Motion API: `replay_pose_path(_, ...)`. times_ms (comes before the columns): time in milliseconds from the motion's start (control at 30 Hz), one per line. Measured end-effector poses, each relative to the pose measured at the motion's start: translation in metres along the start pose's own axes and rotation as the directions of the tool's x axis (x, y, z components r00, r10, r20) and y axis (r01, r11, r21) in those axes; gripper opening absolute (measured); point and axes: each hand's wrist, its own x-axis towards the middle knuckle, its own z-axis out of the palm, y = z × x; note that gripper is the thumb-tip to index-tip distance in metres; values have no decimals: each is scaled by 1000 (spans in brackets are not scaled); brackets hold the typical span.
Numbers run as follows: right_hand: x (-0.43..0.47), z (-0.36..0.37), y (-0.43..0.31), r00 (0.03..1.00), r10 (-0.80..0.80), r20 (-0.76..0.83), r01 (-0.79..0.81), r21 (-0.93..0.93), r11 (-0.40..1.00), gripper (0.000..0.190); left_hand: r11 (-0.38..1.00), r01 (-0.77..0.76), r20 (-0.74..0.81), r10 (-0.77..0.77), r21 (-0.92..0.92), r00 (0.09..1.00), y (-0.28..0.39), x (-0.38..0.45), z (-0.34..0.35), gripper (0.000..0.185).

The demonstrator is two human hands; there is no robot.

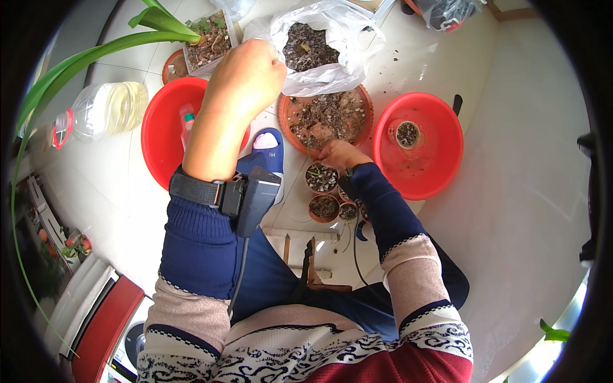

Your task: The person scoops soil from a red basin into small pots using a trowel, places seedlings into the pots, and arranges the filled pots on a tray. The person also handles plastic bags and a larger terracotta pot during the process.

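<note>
My left hand (pixel 251 72) is raised beside a white plastic bag (pixel 313 84), its fingers curled; what may be inside them is hidden. The bag stands open with dark potting soil (pixel 311 50) in it. My right hand (pixel 341 155) is low, at the near rim of a round terracotta-coloured saucer (pixel 330 117) strewn with soil and debris. Its fingers meet around a thin plant stem, just above a small pot with white pebbles and a green sprig (pixel 322 177). Beside that pot stand a small pot of brown soil (pixel 324 208) and several smaller pots (pixel 347 211), partly hidden by my right wrist.
A red basin (pixel 163 129) at left holds a bottle with a green cap; another red basin (pixel 443 143) at right holds a small pot (pixel 408 134). A large plastic jug (pixel 110 110) lies at far left. A rectangular planter (pixel 208 45) stands beyond my left hand.
</note>
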Motion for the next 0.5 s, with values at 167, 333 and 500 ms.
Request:
replay_pose_path(167, 10, -2, 7, 988, -54, 144, 67, -89, 994, 34, 1000, -13, 4, 13, 4, 1000, -1, -1, 2, 20)
replay_pose_path(333, 11, 4, 6, 987, -150, 63, 159, -176, 972, 33, 1000, 23, 11, -23, 0, 1000, 2, -2, 1, 19)
replay_pose_path(500, 0, -8, -11, 979, -202, -32, 201, -27, 979, 33, 999, 46, 2, -46, 5, 999, 6, -2, 1, 20)
